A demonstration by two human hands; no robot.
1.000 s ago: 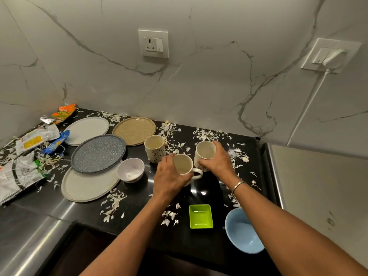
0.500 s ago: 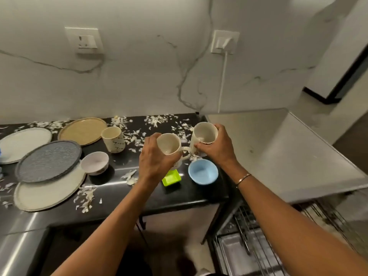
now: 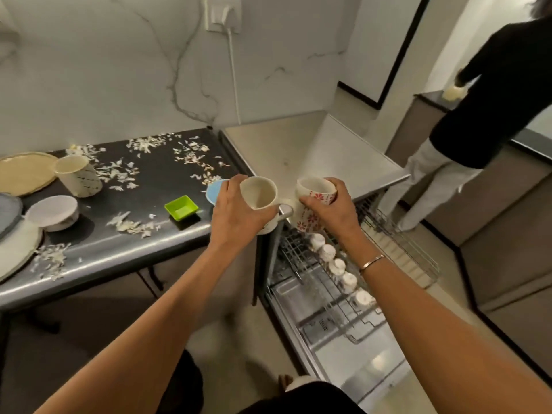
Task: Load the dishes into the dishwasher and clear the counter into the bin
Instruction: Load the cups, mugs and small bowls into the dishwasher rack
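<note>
Dim, soft indoor light falls evenly from overhead, leaving only faint shadows. The counter edge [image 3: 119, 258] carries a pale sheen, and the dishwasher door [image 3: 367, 369] glints. The floor [image 3: 239, 339] looks smeared and soft, and straight lines bow near the borders.

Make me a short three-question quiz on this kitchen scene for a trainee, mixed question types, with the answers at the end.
1. True or false: the left hand holds the flowered mug.
2. Where are the small cups? A: on the counter. B: in the rack. C: on the floor.
3. Fill in: the square dish on the counter is ____.
Key: 1 false, the right hand holds it, and the left hand holds the plain mug. 2 B. 3 green.
</note>
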